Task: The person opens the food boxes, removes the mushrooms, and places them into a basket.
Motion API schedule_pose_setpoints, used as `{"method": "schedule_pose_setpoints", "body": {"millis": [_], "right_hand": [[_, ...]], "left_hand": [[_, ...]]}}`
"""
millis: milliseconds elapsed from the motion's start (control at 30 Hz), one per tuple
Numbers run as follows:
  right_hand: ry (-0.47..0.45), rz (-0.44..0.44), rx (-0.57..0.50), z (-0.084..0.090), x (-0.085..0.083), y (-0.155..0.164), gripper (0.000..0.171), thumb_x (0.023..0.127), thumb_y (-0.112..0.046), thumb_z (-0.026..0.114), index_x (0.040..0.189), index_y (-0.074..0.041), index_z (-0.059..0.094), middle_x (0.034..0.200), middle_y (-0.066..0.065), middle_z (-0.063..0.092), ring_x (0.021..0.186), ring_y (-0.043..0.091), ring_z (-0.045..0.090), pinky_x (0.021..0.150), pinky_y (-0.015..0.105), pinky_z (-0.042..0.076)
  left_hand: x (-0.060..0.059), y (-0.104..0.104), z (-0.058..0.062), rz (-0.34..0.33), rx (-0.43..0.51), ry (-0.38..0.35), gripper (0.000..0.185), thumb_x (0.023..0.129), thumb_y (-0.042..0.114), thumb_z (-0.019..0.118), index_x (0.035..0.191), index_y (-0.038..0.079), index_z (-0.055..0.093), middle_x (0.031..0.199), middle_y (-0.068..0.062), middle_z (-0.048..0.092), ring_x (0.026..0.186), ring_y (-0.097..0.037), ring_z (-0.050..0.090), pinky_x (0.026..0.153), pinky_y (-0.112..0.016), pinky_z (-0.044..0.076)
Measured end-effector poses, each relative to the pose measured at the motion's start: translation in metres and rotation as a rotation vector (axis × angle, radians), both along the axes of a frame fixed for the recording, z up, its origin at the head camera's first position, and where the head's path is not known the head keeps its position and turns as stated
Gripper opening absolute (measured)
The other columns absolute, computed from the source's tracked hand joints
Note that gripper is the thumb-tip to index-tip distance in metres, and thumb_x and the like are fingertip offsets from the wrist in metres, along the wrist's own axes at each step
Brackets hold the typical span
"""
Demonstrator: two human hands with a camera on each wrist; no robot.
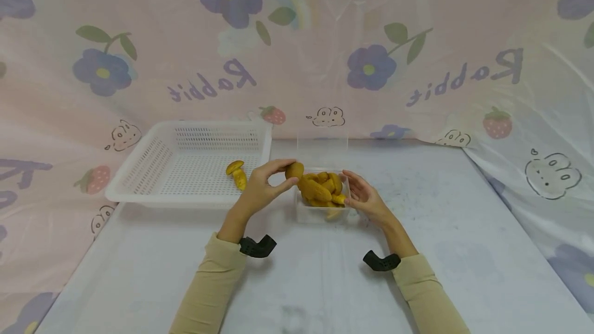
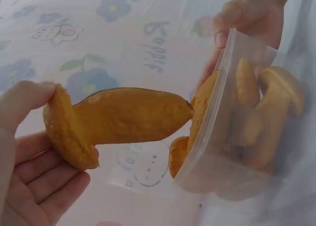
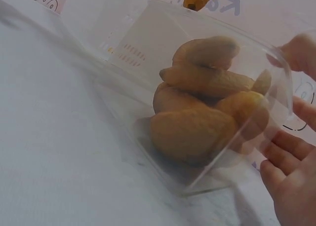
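Observation:
My left hand [image 1: 259,189] pinches a yellow-brown mushroom [image 2: 129,116] by its cap between thumb and fingers. In the left wrist view its stem points at the opening of a clear plastic box [image 1: 308,215]. Several similar mushrooms [image 1: 317,189] lie piled inside that box, some reaching up to its rim. At the box's right side, my right hand [image 1: 368,199] holds the wall, thumb at the rim and fingers along the outside. Another mushroom [image 1: 238,175] lies in a white basket [image 1: 160,200] left of my left hand.
The white basket with slotted sides stands at the back left of the white table [image 1: 464,231]. Behind the box, its clear lid [image 1: 322,144] stands up. A flowered curtain [image 1: 297,55] hangs along the back. Each wrist carries a black mount [image 1: 258,247].

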State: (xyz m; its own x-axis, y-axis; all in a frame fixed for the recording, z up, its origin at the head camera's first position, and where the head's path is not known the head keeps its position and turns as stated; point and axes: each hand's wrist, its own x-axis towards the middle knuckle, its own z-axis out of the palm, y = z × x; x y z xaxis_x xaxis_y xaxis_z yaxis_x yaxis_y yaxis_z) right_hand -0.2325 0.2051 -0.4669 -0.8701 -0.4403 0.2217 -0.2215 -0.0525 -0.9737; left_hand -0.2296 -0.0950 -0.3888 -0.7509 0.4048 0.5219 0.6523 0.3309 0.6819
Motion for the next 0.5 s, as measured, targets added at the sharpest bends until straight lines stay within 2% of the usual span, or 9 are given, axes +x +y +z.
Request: {"method": "schedule_pose_setpoints", "body": {"millis": [300, 500], "right_hand": [[-0.003, -0.001, 0.015, -0.002, -0.001, 0.001, 0.076, 0.091, -0.007, 0.063, 0.152, -0.002, 0.019, 0.157, 0.032, 0.017, 0.149, 0.035, 0.020, 0.109, 0.002, 0.031], [-0.007, -0.004, 0.015, -0.001, -0.001, 0.001, 0.077, 0.091, -0.008, 0.064, 0.153, -0.003, 0.019, 0.156, 0.031, 0.018, 0.148, 0.033, 0.022, 0.110, 0.003, 0.031]], "left_hand": [[-0.002, -0.020, -0.001, 0.067, 0.076, -0.108, 0.042, 0.088, 0.007, 0.069, 0.127, -0.001, 0.059, 0.125, -0.019, 0.065, 0.112, -0.031, 0.065, 0.103, -0.040, 0.052], [-0.005, -0.037, 0.004, 0.150, 0.103, -0.140, 0.042, 0.090, 0.009, 0.066, 0.128, -0.004, 0.057, 0.122, -0.021, 0.066, 0.111, -0.034, 0.065, 0.102, -0.042, 0.052]]}}
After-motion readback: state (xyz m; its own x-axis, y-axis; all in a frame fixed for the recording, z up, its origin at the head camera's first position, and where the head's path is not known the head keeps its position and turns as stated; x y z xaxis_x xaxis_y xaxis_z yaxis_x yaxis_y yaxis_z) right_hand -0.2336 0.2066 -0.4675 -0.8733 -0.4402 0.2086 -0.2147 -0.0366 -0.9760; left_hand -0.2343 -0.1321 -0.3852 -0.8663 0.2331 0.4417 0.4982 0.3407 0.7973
